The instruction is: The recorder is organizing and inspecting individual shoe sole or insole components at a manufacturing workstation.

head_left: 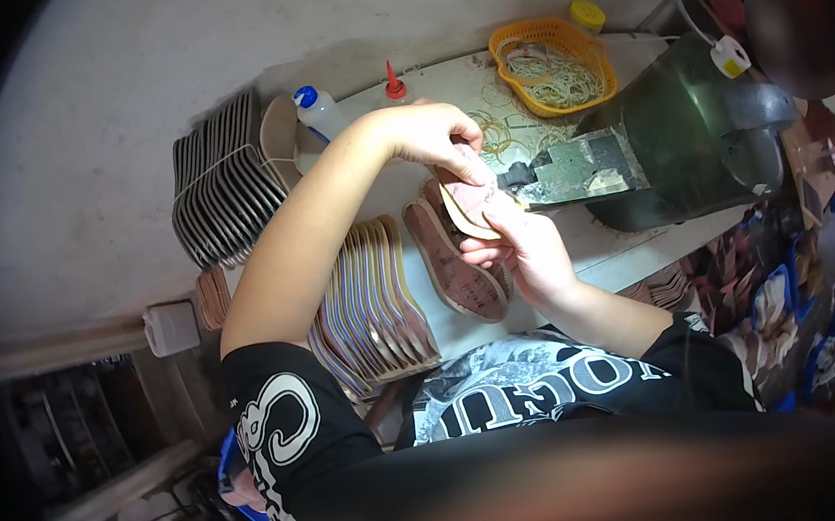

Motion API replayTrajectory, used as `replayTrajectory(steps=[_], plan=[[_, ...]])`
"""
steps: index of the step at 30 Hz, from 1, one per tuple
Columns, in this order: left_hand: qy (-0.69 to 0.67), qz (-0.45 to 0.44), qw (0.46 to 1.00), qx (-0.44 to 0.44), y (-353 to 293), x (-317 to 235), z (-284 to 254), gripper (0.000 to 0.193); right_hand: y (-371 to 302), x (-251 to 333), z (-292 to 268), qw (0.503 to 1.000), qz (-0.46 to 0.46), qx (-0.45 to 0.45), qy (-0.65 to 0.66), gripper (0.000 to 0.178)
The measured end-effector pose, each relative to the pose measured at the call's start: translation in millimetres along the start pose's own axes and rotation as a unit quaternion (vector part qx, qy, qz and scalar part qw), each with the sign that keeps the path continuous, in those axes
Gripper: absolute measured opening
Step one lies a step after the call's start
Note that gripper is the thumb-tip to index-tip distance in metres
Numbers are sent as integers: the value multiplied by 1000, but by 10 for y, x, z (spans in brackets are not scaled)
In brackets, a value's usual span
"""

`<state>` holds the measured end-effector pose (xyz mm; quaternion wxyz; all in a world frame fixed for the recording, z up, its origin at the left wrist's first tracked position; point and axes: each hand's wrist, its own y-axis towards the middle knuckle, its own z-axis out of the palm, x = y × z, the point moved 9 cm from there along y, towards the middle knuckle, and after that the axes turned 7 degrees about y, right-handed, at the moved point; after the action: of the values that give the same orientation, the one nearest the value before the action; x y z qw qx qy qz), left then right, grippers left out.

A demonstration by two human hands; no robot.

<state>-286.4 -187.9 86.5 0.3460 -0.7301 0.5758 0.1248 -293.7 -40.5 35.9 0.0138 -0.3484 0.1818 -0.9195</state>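
Both my hands grip a pinkish shoe insole (470, 205) with a pale edge, tilted up under bright light. My left hand (436, 140) bends over its far end with fingers closed on it. At the near end, my right hand (529, 247) pinches it, thumb on top and fingers curled beneath. The insole is right beside the small working head (520, 175) of a green machine; whether they touch I cannot tell. Below my hands, reddish insoles (459, 275) with pale rims lie on the white table (576, 235), partly hidden by the held one.
A row of stacked insoles (366, 301) stands under my left arm. Behind are a banded stack of dark-edged soles (219, 184), a blue-capped bottle (321, 111) and a red-nozzled bottle (394, 84). An orange basket (603, 62) holds rubber bands. The green machine body (691, 124) fills the right.
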Motion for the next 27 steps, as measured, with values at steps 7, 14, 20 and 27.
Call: replayTrajectory(steps=[7, 14, 20, 27], plan=[[-43, -88, 995, 22, -220, 29, 80, 33, -22, 58, 15, 999, 28, -12, -35, 40], [-132, -194, 971, -42, -603, -105, 313, 22, -15, 113, 24, 998, 54, -16, -38, 44], [-152, -195, 963, -109, -646, -64, 554, 23, -13, 149, 46, 996, 66, 12, -65, 36], [-215, -243, 939, -117, -715, -170, 723, 27, 14, 197, -41, 992, 32, 42, -112, 21]])
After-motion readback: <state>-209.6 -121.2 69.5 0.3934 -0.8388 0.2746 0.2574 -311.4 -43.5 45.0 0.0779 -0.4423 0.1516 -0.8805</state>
